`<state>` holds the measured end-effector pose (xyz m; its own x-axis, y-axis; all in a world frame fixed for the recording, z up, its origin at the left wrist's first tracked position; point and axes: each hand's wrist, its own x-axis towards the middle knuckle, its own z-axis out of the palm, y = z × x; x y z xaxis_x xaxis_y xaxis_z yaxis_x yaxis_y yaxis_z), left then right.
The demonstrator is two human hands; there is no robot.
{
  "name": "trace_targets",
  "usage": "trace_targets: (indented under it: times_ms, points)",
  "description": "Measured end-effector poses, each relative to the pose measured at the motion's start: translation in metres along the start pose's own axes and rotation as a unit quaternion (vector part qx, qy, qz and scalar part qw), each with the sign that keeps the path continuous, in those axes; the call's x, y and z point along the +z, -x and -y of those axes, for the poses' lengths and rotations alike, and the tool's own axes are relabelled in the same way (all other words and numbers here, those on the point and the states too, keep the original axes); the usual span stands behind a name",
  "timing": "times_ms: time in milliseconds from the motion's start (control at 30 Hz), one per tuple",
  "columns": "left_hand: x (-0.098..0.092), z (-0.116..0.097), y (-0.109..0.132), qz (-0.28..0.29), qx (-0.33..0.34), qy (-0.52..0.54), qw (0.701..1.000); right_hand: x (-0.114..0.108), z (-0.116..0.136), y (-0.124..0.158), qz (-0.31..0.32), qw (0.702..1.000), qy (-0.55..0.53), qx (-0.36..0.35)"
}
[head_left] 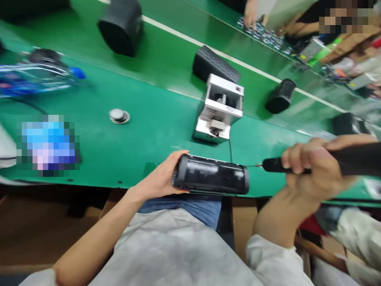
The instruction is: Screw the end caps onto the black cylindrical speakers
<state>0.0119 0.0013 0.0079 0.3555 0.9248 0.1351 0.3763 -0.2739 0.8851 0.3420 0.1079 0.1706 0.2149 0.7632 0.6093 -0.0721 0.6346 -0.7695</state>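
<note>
Cylinder [212, 174], black and meshed, is at the front edge of the worktop [160, 129], a strip of green parting it from the silver machine [224, 113] beyond. Your left hand [163, 175] grips its left end, fingers partly hidden, spread to its width; your right hand [314, 163] curls tightly round a blurred screwdriver [274, 165] off its right end. You cannot tell whether the bit [254, 166] touches.

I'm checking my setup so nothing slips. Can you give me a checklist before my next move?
1. Left hand grips the black cylinder: ok, at its left end.
2. Right hand holds the driver: ok.
3. Bit points toward the cylinder's right end: ok.
4. Bit seated in a screw: cannot tell, too small and blurred.
5. Left hand apart from the bit: ok, at opposite ends.
</note>
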Motion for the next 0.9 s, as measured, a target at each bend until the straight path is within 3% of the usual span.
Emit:
trace_targets:
  times_ms: [100, 167, 233, 333, 467, 567, 633, 800, 900]
  points:
    - [0.000, 0.002, -0.001, -0.005, 0.004, -0.023, 1.000, 0.005, -0.006, -0.006, 0.088, 0.995, -0.006, -0.043]
    - [0.002, 0.005, -0.001, -0.011, 0.015, -0.035, 0.999, 0.009, 0.001, -0.010, 0.096, 0.995, 0.020, -0.030]
    - [0.004, 0.007, -0.001, -0.014, 0.028, -0.043, 0.999, 0.014, 0.019, -0.012, 0.074, 0.995, 0.047, -0.052]
    - [0.005, 0.011, 0.000, -0.016, 0.043, -0.048, 0.998, 0.025, 0.053, -0.015, -0.011, 0.993, 0.036, -0.114]
    - [0.004, 0.013, 0.000, -0.016, 0.042, -0.045, 0.998, 0.048, 0.073, -0.012, -0.059, 0.995, -0.008, -0.079]
    - [0.005, 0.013, 0.000, -0.015, 0.036, -0.046, 0.998, 0.063, 0.062, -0.007, -0.036, 0.995, -0.050, -0.085]
    - [0.005, 0.013, 0.001, -0.013, 0.032, -0.050, 0.998, 0.068, 0.049, -0.002, 0.013, 0.996, -0.046, -0.071]
    - [0.005, 0.012, 0.002, -0.014, 0.018, -0.049, 0.999, 0.067, 0.020, 0.015, 0.115, 0.993, -0.018, -0.007]
    - [0.004, 0.011, 0.002, -0.016, 0.007, -0.045, 0.999, 0.064, 0.008, 0.025, 0.145, 0.989, -0.004, 0.018]
